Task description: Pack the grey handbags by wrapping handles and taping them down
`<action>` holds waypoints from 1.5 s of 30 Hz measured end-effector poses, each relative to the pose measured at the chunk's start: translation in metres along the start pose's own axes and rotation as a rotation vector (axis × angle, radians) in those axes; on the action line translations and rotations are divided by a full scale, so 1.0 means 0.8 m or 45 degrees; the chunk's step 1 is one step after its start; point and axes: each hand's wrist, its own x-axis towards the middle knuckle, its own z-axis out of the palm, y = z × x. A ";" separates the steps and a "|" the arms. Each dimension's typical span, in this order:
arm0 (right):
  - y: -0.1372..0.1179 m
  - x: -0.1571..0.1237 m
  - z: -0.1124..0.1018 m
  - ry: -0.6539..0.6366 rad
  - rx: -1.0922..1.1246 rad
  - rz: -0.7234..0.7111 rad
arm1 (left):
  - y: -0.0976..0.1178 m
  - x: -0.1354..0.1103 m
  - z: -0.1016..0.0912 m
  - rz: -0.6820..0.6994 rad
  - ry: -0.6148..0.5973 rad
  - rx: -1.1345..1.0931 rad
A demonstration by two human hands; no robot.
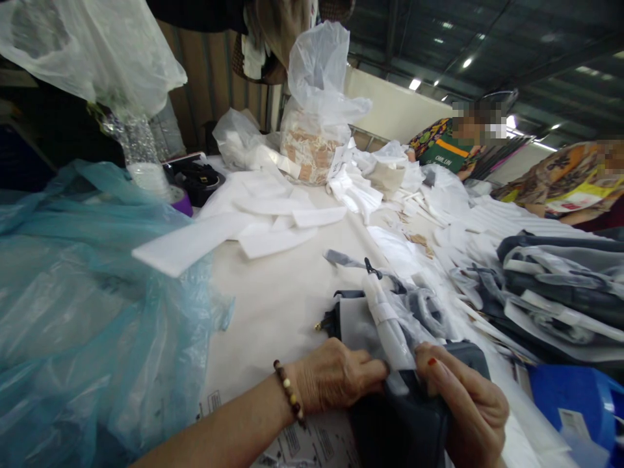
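Note:
A dark grey bag (404, 416) lies at the near edge of the white table (273, 299). Its strap, wrapped in thin white paper (385, 325), runs up across it. My left hand (336, 377), with a bead bracelet at the wrist, pinches the wrapped strap from the left, fingers closed on it. My right hand (468, 403) grips the bag's top edge and the strap's lower end from the right, fingers curled. A small brass fitting (319, 326) sticks out at the bag's left corner.
A big blue plastic sack (88, 312) fills the left. White foam sheets (253, 221) lie mid-table, behind them a clear bag of paper tags (312, 143). More grey bags (560, 286) are piled right, a blue crate (580, 403) near. Two people sit at the far right.

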 end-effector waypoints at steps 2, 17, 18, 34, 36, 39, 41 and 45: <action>-0.004 0.000 0.005 0.019 -0.021 -0.010 | 0.002 0.001 -0.003 0.022 -0.026 0.018; 0.001 0.001 0.018 -0.093 -0.230 -0.317 | 0.020 -0.003 -0.003 -0.136 -0.089 -0.022; 0.001 0.003 0.021 -0.077 -0.241 -0.341 | 0.019 -0.003 -0.001 -0.169 -0.038 -0.051; 0.007 0.022 0.067 0.142 -0.544 -0.453 | 0.014 -0.019 0.035 -0.745 0.599 -1.129; 0.017 0.028 0.079 0.205 -0.658 -0.412 | 0.000 -0.019 0.031 -0.679 0.504 -1.197; 0.030 0.035 0.092 0.268 -0.762 -0.348 | -0.009 -0.024 0.022 -0.655 0.301 -1.358; 0.034 0.037 0.094 0.298 -0.794 -0.332 | -0.007 -0.028 0.014 -0.683 0.164 -1.486; 0.037 0.037 0.096 0.339 -0.816 -0.310 | 0.006 -0.034 0.004 -0.743 0.227 -1.643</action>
